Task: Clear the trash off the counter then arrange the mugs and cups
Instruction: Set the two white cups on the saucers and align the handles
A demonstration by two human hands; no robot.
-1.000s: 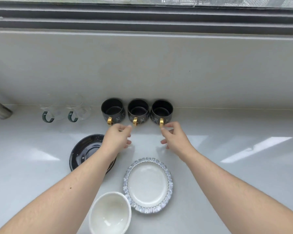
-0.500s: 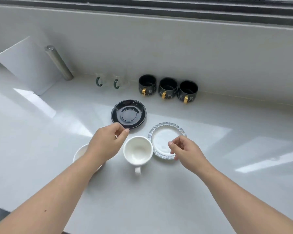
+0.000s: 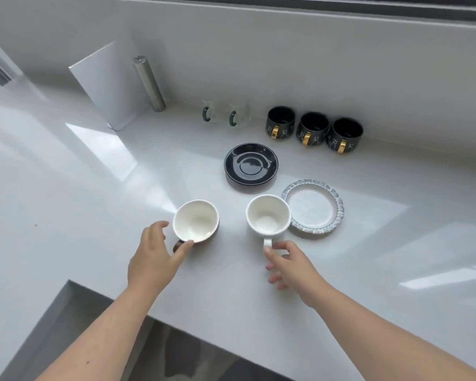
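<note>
Mugs: two white-lined ones stand mid-surface, brown-sided mug (image 3: 195,221) left, white mug (image 3: 268,215) beside patterned saucer (image 3: 315,213). Left hand (image 3: 154,257) grip closing around rim, right hand (image 3: 289,264) fingers apart at handle. Arranging step; next needs firm holds.

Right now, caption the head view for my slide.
Left hand and right hand reach two white cups; black mugs line the wall.
</note>
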